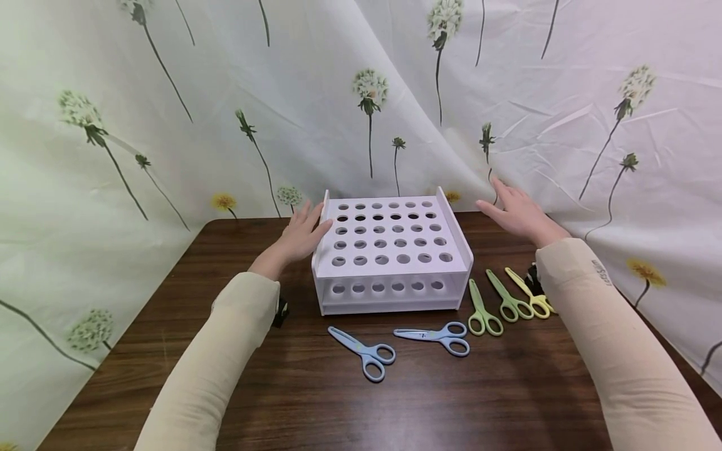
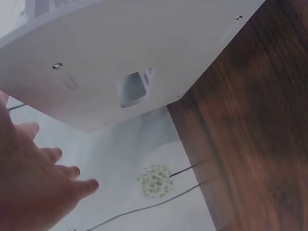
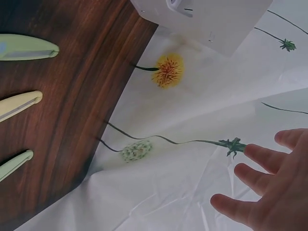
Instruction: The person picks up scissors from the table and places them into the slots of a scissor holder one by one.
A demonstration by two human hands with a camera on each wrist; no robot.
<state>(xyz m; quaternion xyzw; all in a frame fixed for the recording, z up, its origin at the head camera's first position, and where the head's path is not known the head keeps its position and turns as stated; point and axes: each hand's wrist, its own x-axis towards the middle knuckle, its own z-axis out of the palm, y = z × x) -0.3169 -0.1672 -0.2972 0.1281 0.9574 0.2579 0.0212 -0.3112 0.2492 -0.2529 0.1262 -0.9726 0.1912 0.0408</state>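
Note:
A white rack [image 1: 389, 241] with rows of round holes stands on the table. My left hand [image 1: 301, 233] is at its upper left edge, fingers extended and holding nothing. In the left wrist view, the fingers of that hand [image 2: 36, 178] spread below the rack's side panel [image 2: 159, 43], which has a cut-out and screws. My right hand [image 1: 516, 210] is raised to the right of the rack, apart from it, with fingers spread. The right wrist view has this hand [image 3: 276, 180] in front of the flowered cloth, with nothing in it.
Two blue scissors [image 1: 369, 354] lie in front of the rack on the dark wooden table [image 1: 293, 401]. Green scissors [image 1: 479, 313] and yellow scissors [image 1: 530, 293] lie to its right, partly beside my right sleeve. A flowered cloth [image 1: 316, 81] hangs behind the table.

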